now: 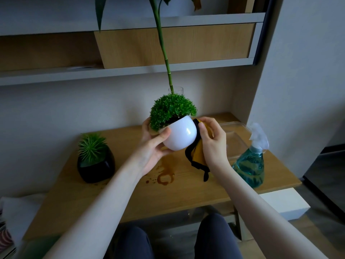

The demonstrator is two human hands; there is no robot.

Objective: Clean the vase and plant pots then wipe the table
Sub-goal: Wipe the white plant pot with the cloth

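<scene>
Two plant pots show in the frame, and only one stands on the wooden worktop (119, 199). At the left of centre, the black pot (96, 168) with its spiky green plant sits close to the worktop's left edge, with bare wood in front of it. To its right, at the middle of the frame, the left hand (155, 144) grips the white pot (180, 136) from the left, thumb across its front, holding it tilted and lifted clear of the worktop; its bushy green plant leans toward the upper left. Below it a brown spill (165, 177) with a ring mark lies on open wood. The right hand (212, 141) is curled round a yellow cloth (197, 156) with black edging and presses it to the pot's right side; the cloth's tail hangs down, whether it reaches the wood I cannot tell. Behind the white pot a glass vase (175, 90) peeks out, a tall green stem rising from it. Further right lie a clear tray (235, 135) and, near the worktop's right edge, a spray bottle (252, 161) of blue liquid.
</scene>
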